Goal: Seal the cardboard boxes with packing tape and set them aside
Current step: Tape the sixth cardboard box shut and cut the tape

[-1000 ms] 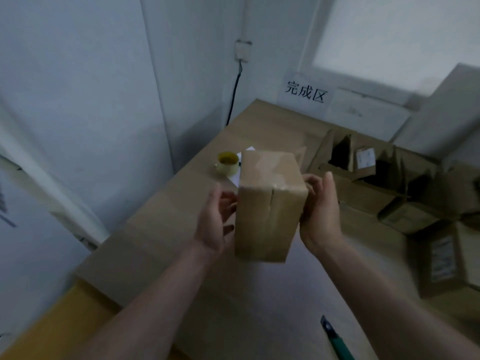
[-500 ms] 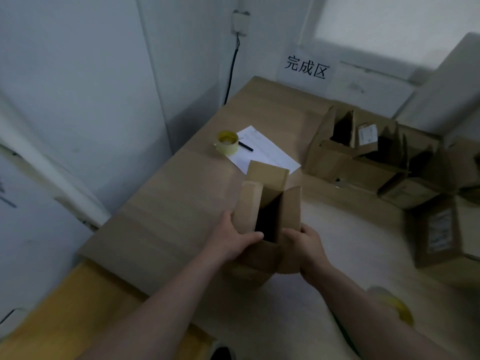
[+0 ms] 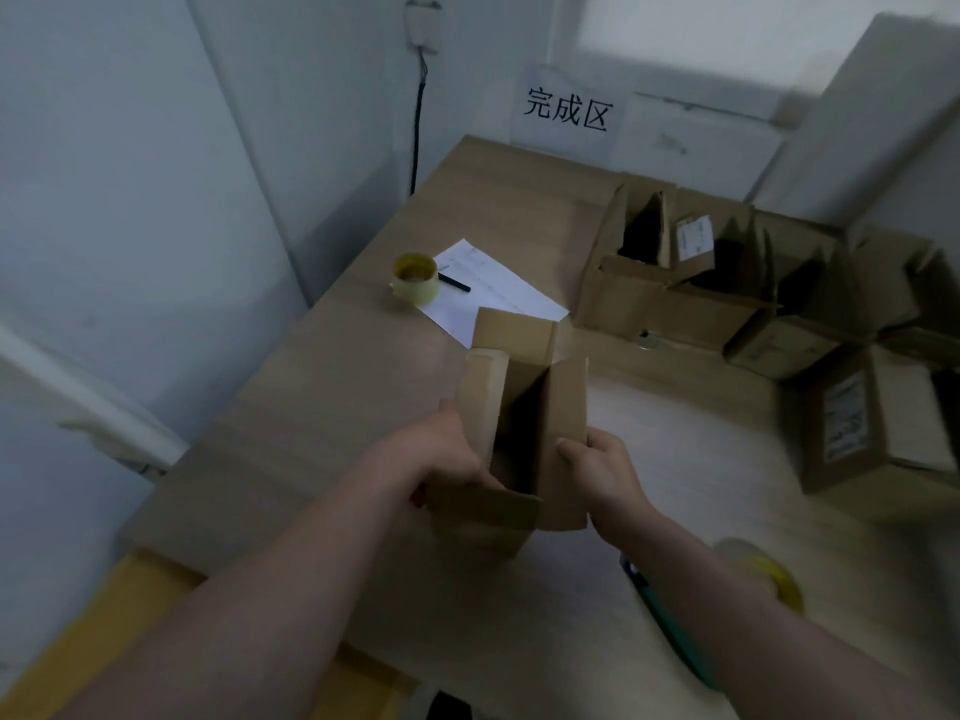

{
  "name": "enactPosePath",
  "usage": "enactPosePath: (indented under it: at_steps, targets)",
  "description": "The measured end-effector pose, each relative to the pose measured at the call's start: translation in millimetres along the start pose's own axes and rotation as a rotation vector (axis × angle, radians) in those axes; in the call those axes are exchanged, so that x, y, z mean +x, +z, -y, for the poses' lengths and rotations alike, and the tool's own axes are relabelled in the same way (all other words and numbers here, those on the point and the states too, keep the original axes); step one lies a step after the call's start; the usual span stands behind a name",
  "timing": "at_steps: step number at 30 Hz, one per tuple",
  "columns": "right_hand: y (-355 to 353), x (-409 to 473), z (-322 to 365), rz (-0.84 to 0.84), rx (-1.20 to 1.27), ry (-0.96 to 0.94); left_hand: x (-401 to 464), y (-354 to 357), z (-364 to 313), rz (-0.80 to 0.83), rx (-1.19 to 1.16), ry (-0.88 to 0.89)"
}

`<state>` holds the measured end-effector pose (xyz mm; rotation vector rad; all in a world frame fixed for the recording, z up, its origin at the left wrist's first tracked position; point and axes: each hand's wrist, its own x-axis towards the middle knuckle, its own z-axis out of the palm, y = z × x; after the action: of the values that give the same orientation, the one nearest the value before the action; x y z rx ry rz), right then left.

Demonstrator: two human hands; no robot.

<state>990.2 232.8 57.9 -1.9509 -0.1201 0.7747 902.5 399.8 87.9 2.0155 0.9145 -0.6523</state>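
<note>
Both hands on small cardboard box [image 3: 514,433] standing upright on bench [image 3: 322,407], top flaps open. Left hand [image 3: 449,459] wrapped round left side, thumb over near edge; right hand [image 3: 597,470] pinching right long flap low down. Box near front middle of bench, just short of white paper sheet [image 3: 493,298].

Step in hand, by judgement: closing top flaps before taping. Short flaps down first, then two long flaps brought to meet at centre with no gap or overlap. One hand to pin seam flat, other free for tape. Nearest tape roll [image 3: 769,579] at right, beside right forearm, blurred; second roll [image 3: 415,278] far left by pen [image 3: 454,283]. Green-handled tool [image 3: 670,631], probably a cutter, under right arm; mind it when reaching.

Tape best started down one side wall, run along seam, pressed firm. Unsealed boxes [image 3: 675,283] stacked back right; sign [image 3: 566,114] on wall behind.
</note>
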Motion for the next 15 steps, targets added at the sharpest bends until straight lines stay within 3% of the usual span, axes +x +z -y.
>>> enactPosePath:
  at_steps: [3, 9, 12, 15]
  targets:
    - [-11.1, 9.6, 2.5, -0.023, 0.047, 0.006, -1.2, 16.3, -11.4, -0.023, 0.044, 0.048]
    - [-54.5, 29.7, 7.9, -0.021, 0.064, -0.021, 3.8, 53.8, -38.8, -0.389, 0.069, 0.108]
    - [-88.2, 44.2, 9.5, -0.078, 0.050, -0.034, 9.9, 59.7, -64.4, -0.383, -0.001, 0.158]
    - [-129.9, 54.9, 8.6, -0.163, 0.043, -0.047, 20.8, 63.5, -93.4, -0.355, -0.253, 0.205]
